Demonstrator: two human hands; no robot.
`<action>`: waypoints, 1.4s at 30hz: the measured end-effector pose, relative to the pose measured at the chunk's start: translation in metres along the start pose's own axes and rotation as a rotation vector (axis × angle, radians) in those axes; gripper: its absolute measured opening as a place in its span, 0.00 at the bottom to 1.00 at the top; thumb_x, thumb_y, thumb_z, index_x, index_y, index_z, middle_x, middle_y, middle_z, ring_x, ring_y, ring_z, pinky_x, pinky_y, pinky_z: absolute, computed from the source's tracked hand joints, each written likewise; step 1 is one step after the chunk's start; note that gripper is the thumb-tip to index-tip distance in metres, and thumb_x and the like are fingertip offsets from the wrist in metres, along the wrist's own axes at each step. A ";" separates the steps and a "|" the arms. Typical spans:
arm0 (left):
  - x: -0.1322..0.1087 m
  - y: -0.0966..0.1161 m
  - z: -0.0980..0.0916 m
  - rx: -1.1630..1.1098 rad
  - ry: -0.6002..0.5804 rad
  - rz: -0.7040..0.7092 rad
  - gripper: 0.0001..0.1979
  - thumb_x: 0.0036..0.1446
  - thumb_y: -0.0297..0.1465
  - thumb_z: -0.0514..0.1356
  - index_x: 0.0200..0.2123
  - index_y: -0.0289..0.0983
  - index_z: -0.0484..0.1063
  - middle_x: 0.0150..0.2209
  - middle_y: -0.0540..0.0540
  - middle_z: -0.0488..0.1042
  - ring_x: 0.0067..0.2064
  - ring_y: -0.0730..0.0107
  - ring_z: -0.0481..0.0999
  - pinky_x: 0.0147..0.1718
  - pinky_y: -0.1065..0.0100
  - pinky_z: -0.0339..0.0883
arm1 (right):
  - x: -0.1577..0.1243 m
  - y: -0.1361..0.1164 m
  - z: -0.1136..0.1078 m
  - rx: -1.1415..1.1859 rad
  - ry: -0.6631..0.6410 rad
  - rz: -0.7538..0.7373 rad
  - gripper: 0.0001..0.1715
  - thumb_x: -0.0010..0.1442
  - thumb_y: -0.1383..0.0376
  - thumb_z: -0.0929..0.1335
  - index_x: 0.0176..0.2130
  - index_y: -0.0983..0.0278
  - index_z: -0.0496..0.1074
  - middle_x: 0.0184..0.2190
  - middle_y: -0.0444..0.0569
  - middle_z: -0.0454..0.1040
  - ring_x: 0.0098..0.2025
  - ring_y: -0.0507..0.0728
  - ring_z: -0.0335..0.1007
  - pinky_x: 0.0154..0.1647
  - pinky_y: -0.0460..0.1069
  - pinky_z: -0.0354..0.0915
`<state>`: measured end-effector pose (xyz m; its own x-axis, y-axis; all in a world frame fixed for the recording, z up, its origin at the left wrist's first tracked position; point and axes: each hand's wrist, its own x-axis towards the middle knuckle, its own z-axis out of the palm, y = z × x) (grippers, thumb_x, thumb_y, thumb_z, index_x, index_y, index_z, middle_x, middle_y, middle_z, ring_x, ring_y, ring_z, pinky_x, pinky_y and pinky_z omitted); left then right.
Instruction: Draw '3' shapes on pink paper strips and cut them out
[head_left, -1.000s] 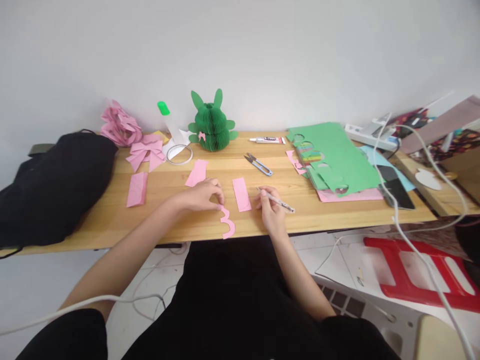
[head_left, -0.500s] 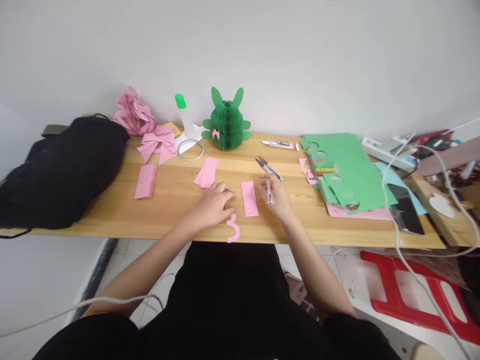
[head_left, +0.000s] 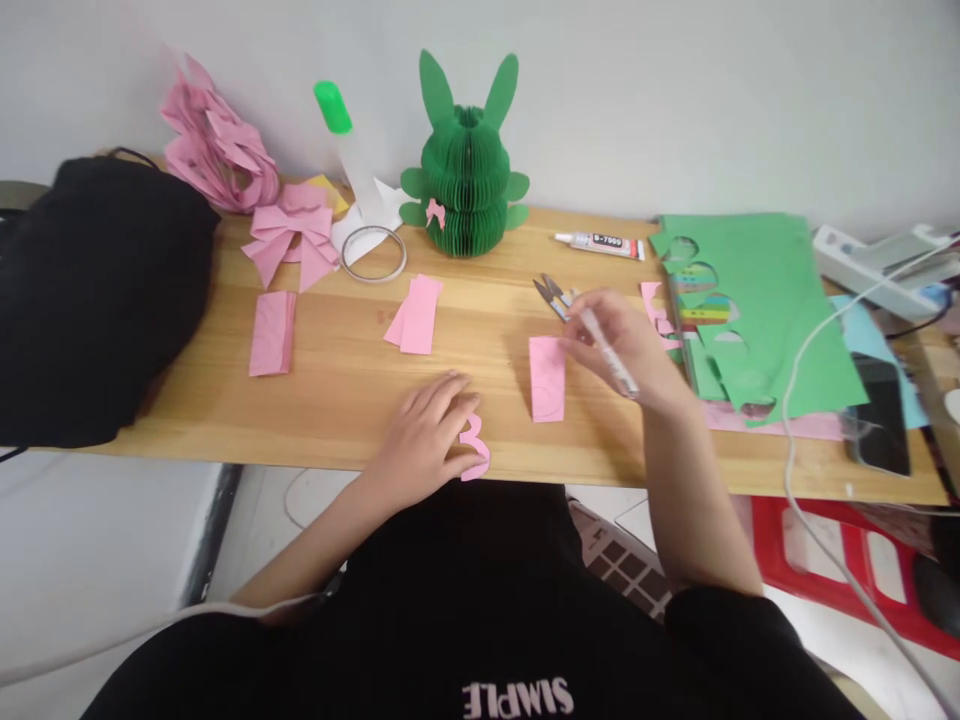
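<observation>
My left hand (head_left: 420, 435) lies at the table's front edge, fingers spread, with its thumb and fingertips on a pink paper cutout shaped like a 3 (head_left: 477, 447). My right hand (head_left: 619, 340) is closed round a pen (head_left: 611, 355), whose shaft slants down to the right. Its fingertips are at the upper right corner of a pink paper rectangle (head_left: 547, 385), which bears a faint curved line. Just behind that hand are small thread snips (head_left: 553, 295), their handles partly covered. Two overlapping pink strips (head_left: 420, 315) lie beyond my left hand.
At the back stand a green honeycomb-paper rabbit (head_left: 466, 180) and a green-capped glue bottle (head_left: 352, 150). A tape roll (head_left: 373, 254), folded pink paper (head_left: 271, 333) and a black bag (head_left: 97, 310) are left. A glue tube (head_left: 604, 244), green sheets (head_left: 780, 310) and a phone (head_left: 881, 415) are right.
My right hand has lifted and moved right with the pen, and the pink rectangle now lies farther from the 3. My left hand has come onto the 3. The view has tilted and shifted closer.
</observation>
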<state>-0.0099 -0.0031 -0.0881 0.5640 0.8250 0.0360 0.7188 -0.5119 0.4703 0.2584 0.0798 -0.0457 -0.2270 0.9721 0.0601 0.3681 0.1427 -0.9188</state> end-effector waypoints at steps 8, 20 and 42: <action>0.019 -0.005 0.002 -0.181 0.109 -0.099 0.22 0.58 0.32 0.63 0.56 0.37 0.69 0.64 0.36 0.65 0.68 0.47 0.60 0.65 0.46 0.55 | -0.010 -0.030 -0.020 0.417 0.159 -0.012 0.20 0.45 0.64 0.77 0.37 0.57 0.67 0.24 0.37 0.73 0.24 0.50 0.67 0.26 0.48 0.66; 0.066 0.006 -0.020 -1.029 0.201 -0.310 0.19 0.51 0.36 0.66 0.46 0.36 0.75 0.44 0.41 0.81 0.46 0.59 0.81 0.46 0.60 0.75 | 0.024 -0.033 0.015 0.480 0.235 -0.075 0.22 0.46 0.61 0.75 0.38 0.56 0.62 0.22 0.35 0.70 0.23 0.49 0.66 0.25 0.47 0.59; 0.070 -0.015 -0.013 -1.111 0.313 -0.528 0.21 0.40 0.41 0.73 0.35 0.36 0.75 0.32 0.43 0.82 0.37 0.57 0.84 0.33 0.65 0.76 | 0.027 0.010 0.066 0.478 0.230 0.058 0.21 0.49 0.54 0.72 0.38 0.57 0.63 0.24 0.39 0.72 0.27 0.53 0.71 0.32 0.50 0.67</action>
<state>0.0132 0.0656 -0.0813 0.0853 0.9655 -0.2462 0.0137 0.2459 0.9692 0.1960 0.0949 -0.0789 0.0046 0.9993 0.0383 -0.0903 0.0386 -0.9952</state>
